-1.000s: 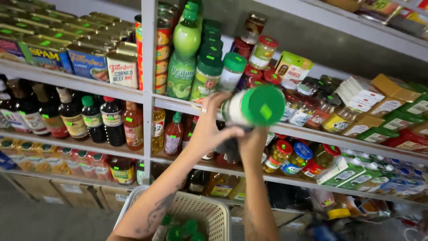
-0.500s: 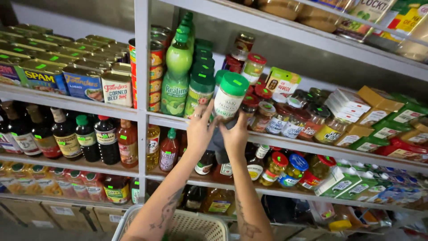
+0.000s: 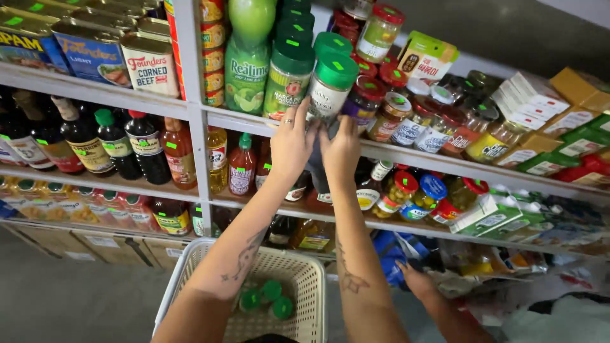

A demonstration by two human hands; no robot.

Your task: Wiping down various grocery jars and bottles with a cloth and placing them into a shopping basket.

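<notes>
While both your hands are raised to the shelf, this is how things lie, left to right:

Cans: flat tins sit on the upper shelf at 10 o'clock from your hands, well apart from them.
Dark bottles: a row of sauce bottles stands one shelf lower, at 9 o'clock.
Basket: a white plastic basket is below your forearms at 6 o'clock, with green-capped jars lying in it.
Green bottle: a tall green juice bottle stands at 11 o'clock, just beside the jars.
Left hand: your left hand has its fingers clamped on the left side of the spice jar.
Spice jar: the green-lidded spice jar stands upright at the front edge of the upper shelf, at 12 o'clock, between both hands, touching a like jar on its left.
Right hand: your right hand has its fingers pressed on the jar's lower right side.
Other hand: another person's hand shows at 5 o'clock, low, near blue packets.
Boxes: green and white boxes lie at 3 o'clock.
</notes>
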